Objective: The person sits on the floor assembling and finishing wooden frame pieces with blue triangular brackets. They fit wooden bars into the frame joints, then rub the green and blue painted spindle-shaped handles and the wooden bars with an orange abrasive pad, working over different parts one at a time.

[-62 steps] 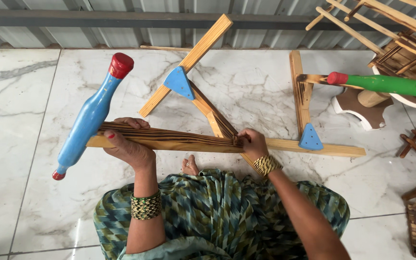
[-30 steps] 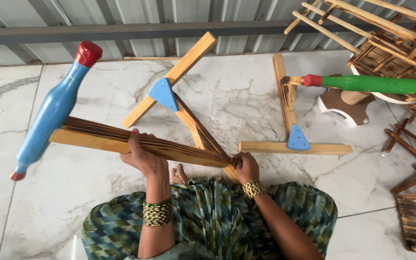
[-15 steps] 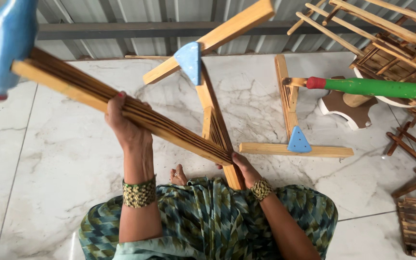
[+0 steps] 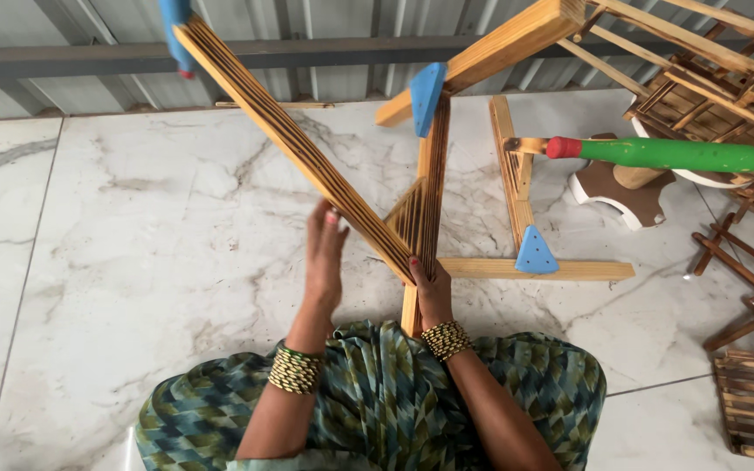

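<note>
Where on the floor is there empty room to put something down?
The marble floor is bare on the left, between the metal wall and the left hand. The right side is crowded: the wooden frame, the green pin and the stacked wooden racks fill it.

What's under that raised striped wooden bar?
Under the bar: bare marble floor and the left hand against its underside. Its lower end is hidden behind the right hand.

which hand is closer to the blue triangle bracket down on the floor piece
Right. The right hand grips the frame's joint just left of the blue triangular bracket; the left hand rests on the striped slat, farther left.
</note>
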The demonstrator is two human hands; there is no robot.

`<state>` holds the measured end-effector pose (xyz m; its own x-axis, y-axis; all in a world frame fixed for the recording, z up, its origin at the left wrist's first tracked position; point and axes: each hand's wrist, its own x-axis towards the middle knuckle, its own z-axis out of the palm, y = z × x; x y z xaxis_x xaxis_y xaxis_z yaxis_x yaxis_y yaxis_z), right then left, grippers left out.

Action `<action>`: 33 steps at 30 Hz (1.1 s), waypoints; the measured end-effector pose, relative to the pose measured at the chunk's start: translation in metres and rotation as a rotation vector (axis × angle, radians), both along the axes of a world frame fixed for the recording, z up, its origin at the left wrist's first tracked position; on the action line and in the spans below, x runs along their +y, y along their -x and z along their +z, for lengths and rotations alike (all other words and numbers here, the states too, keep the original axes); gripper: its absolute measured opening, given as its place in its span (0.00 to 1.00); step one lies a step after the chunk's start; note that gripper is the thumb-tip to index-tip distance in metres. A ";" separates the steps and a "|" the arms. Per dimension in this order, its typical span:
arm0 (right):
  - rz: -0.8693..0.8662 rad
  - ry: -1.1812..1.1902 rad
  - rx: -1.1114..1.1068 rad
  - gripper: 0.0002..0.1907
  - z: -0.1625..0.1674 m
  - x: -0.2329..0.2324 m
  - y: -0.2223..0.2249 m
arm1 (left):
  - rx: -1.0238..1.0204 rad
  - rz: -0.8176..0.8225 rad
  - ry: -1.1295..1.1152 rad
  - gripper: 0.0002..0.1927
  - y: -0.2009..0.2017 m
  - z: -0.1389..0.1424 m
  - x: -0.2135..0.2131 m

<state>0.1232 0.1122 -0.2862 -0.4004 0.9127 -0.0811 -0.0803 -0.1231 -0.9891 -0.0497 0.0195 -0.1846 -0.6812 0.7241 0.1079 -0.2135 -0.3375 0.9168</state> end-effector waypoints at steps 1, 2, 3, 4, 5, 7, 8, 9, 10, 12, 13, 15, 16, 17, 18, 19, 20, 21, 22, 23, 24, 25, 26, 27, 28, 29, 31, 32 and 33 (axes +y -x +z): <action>-0.016 0.026 -0.030 0.24 0.004 -0.001 0.002 | 0.006 -0.016 0.035 0.36 -0.006 -0.010 -0.001; -0.033 0.053 -0.062 0.24 0.007 -0.003 0.004 | 0.011 -0.031 0.072 0.36 -0.012 -0.020 -0.002; -0.045 0.043 -0.070 0.24 0.010 -0.003 0.005 | -0.031 -0.044 0.064 0.35 -0.018 -0.029 -0.002; -0.060 0.032 -0.075 0.24 0.011 -0.005 0.006 | -0.071 -0.058 0.055 0.35 -0.022 -0.036 -0.001; -0.076 0.021 -0.080 0.25 0.012 -0.006 0.008 | -0.111 -0.074 0.048 0.35 -0.025 -0.043 0.001; -0.095 0.117 -0.032 0.25 0.010 -0.008 0.011 | -0.106 -0.083 0.049 0.36 -0.028 -0.055 0.000; -0.105 0.164 -0.006 0.26 0.008 -0.008 0.015 | -0.102 -0.087 0.049 0.36 -0.029 -0.060 0.000; -0.118 0.133 -0.025 0.26 0.006 -0.008 0.018 | -0.099 -0.075 0.055 0.37 -0.030 -0.066 -0.001; -0.129 0.099 -0.044 0.27 0.003 -0.009 0.023 | -0.096 -0.061 0.058 0.37 -0.032 -0.071 -0.002; -0.139 0.018 -0.071 0.28 -0.001 -0.008 0.033 | -0.145 -0.067 0.144 0.38 -0.042 -0.081 -0.007; -0.138 -0.028 -0.080 0.29 -0.002 -0.007 0.039 | -0.198 -0.086 0.227 0.38 -0.049 -0.085 -0.012; -0.178 -0.082 -0.104 0.29 -0.002 -0.007 0.052 | -0.286 -0.181 0.329 0.35 -0.062 -0.095 -0.025; -0.218 -0.089 -0.121 0.28 -0.001 -0.007 0.059 | -0.322 -0.257 0.345 0.33 -0.068 -0.099 -0.033; -0.258 -0.098 -0.137 0.27 -0.001 -0.006 0.065 | -0.356 -0.333 0.360 0.33 -0.072 -0.101 -0.040; -0.235 -0.087 -0.148 0.27 -0.001 -0.004 0.069 | -0.329 -0.380 0.312 0.32 -0.071 -0.102 -0.046; -0.213 -0.075 -0.160 0.27 0.000 -0.002 0.072 | -0.302 -0.427 0.266 0.31 -0.071 -0.101 -0.051; -0.191 -0.060 -0.176 0.27 0.000 0.001 0.073 | -0.280 -0.475 0.222 0.31 -0.072 -0.100 -0.058; -0.142 -0.016 -0.177 0.26 0.000 0.003 0.073 | -0.240 -0.507 0.293 0.32 -0.073 -0.099 -0.066; -0.093 0.024 -0.176 0.26 0.001 0.007 0.072 | -0.198 -0.540 0.360 0.34 -0.073 -0.098 -0.071; -0.046 0.063 -0.175 0.26 0.002 0.011 0.071 | -0.153 -0.574 0.425 0.36 -0.074 -0.096 -0.075; -0.019 0.080 -0.186 0.26 0.003 0.014 0.069 | -0.136 -0.616 0.488 0.36 -0.075 -0.096 -0.080; 0.008 0.094 -0.196 0.26 0.004 0.018 0.067 | -0.115 -0.658 0.548 0.36 -0.075 -0.095 -0.085; 0.035 0.105 -0.202 0.26 0.005 0.022 0.066 | -0.090 -0.698 0.608 0.37 -0.075 -0.095 -0.089; 0.025 0.110 -0.189 0.26 0.007 0.025 0.065 | -0.105 -0.759 0.573 0.38 -0.076 -0.096 -0.093; 0.016 0.116 -0.176 0.26 0.009 0.027 0.066 | -0.121 -0.819 0.540 0.39 -0.078 -0.097 -0.098; 0.008 0.124 -0.163 0.26 0.011 0.029 0.067 | -0.137 -0.879 0.508 0.40 -0.078 -0.099 -0.100; 0.080 0.141 -0.115 0.26 0.014 0.032 0.070 | -0.172 -0.721 0.514 0.46 -0.075 -0.102 -0.101; 0.115 0.147 -0.090 0.26 0.017 0.032 0.073 | -0.187 -0.642 0.512 0.50 -0.073 -0.103 -0.100; 0.109 0.140 -0.098 0.26 0.019 0.032 0.075 | -0.112 -0.618 0.427 0.50 -0.070 -0.104 -0.100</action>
<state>0.0479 0.1439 -0.2674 -0.4801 0.8416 -0.2475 0.0371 -0.2624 -0.9642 0.0208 -0.0806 -0.2885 -0.1286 0.9410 -0.3131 -0.3478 0.2529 0.9028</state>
